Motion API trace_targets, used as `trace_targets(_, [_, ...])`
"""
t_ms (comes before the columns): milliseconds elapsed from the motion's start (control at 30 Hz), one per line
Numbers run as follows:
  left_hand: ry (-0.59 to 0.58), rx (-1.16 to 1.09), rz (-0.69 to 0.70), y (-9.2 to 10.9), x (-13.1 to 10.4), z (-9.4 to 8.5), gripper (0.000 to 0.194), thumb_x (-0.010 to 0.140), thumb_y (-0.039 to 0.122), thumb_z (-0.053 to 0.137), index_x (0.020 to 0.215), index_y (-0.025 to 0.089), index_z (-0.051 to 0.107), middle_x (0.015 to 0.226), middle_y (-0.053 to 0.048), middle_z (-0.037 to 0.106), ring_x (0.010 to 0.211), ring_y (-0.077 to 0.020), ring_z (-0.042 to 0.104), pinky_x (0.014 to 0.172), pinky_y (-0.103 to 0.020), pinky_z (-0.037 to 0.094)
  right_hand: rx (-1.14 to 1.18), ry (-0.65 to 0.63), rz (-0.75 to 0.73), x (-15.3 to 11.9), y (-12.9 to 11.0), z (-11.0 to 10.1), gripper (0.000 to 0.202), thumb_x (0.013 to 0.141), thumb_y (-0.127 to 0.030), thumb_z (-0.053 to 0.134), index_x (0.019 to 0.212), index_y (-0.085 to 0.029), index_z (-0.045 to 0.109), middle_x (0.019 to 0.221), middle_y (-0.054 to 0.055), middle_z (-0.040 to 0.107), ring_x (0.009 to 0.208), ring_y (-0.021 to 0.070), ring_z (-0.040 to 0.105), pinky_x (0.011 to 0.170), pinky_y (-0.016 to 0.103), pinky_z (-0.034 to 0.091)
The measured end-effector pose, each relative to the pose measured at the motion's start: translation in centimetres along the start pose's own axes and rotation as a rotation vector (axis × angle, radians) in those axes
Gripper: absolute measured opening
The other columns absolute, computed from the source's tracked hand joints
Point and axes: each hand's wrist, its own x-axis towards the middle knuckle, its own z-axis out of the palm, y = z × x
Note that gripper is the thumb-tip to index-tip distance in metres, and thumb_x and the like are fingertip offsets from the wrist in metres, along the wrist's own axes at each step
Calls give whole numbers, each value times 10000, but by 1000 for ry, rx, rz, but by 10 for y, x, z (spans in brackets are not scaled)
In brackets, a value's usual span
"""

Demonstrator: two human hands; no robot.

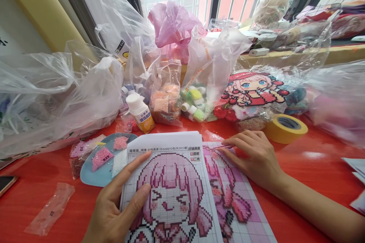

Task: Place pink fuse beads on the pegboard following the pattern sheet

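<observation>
My left hand (119,201) grips the left edge of a stack of printed sheets (171,190), thumb on top, showing a pink-haired pixel figure. Partly under the stack, to its right, lies a second gridded sheet (248,193) with pink and dark beads on the figure. My right hand (256,157) is at that sheet's top edge, its thumb and index finger pinched on a thin pink tool (224,147). A blue tray (95,176) behind my left hand holds small bags of pink and white beads.
A white bottle (141,114), bead bags (164,102) and plastic bags (211,60) line the back. Yellow tape (286,127) and a finished pixel figure (253,89) sit back right. At left are a phone (7,184) and an empty clear packet (51,209).
</observation>
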Motion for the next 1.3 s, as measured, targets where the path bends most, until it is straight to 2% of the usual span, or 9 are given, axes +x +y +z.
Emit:
trace_targets(233, [0, 4, 10, 3, 1, 0, 425, 772, 470, 699, 1180, 353, 712, 1228, 25, 733, 1198, -286, 641, 1026, -371, 506, -1, -4, 2, 0, 0, 0, 231, 899, -404, 634, 773, -216, 683, 712, 12, 693, 678, 158, 588, 725, 334, 368])
trace_targets(533, [-9, -20, -15, 4, 0, 0, 413, 780, 469, 695, 1185, 391, 700, 1221, 55, 734, 1200, -264, 640, 1026, -341, 507, 0, -10, -5, -1, 2, 1, 220, 897, -389, 639, 780, -205, 669, 709, 12, 686, 679, 165, 583, 725, 335, 363])
trace_targets(800, [-13, -11, 4, 3, 1, 0, 420, 790, 448, 694, 1196, 344, 701, 1259, 36, 716, 1235, -271, 615, 1046, -350, 488, -9, 3, -3, -1, 2, 1, 234, 903, -403, 629, 773, -212, 671, 709, 10, 691, 683, 160, 582, 725, 332, 361])
trace_targets(1067, [-4, -2, 19, 3, 1, 0, 429, 783, 459, 691, 1198, 352, 700, 1200, 26, 746, 1182, -271, 652, 1022, -347, 507, -11, -3, 3, -1, 2, 1, 241, 903, -407, 626, 771, -213, 682, 711, 12, 692, 682, 160, 594, 722, 336, 369])
trace_targets(1300, [-4, 2, 14, 4, 1, 0, 404, 786, 462, 690, 1186, 405, 696, 1228, 75, 730, 1218, -244, 628, 1026, -301, 499, -14, 1, -13, -1, 3, 1, 221, 894, -401, 638, 788, -213, 681, 716, 8, 695, 680, 166, 598, 712, 339, 375])
